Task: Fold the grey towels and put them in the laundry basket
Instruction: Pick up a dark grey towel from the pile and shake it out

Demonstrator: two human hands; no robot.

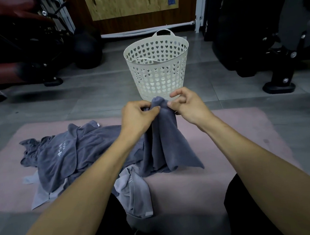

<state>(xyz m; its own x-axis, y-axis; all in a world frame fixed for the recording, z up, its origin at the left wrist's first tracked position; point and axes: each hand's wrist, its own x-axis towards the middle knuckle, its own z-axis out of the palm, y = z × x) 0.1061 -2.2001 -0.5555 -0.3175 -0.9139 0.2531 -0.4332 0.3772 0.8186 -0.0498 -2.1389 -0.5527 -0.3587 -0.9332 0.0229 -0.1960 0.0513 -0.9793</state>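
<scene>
A dark grey towel (163, 144) hangs bunched from both hands above the pink mat (225, 140). My left hand (137, 118) grips its top edge with curled fingers. My right hand (188, 105) pinches the same top part from the right side. A heap of grey towels (65, 156) lies on the mat's left half, and a lighter grey towel (135, 194) lies near my knees. The white laundry basket (158, 69), pierced with heart-shaped holes, stands upright on the floor just beyond my hands; I see no towel inside it.
Black and red gym equipment (26, 53) stands at the back left beside a black ball (88, 48). A black machine base (278, 57) fills the back right. Grey floor boards surround the mat.
</scene>
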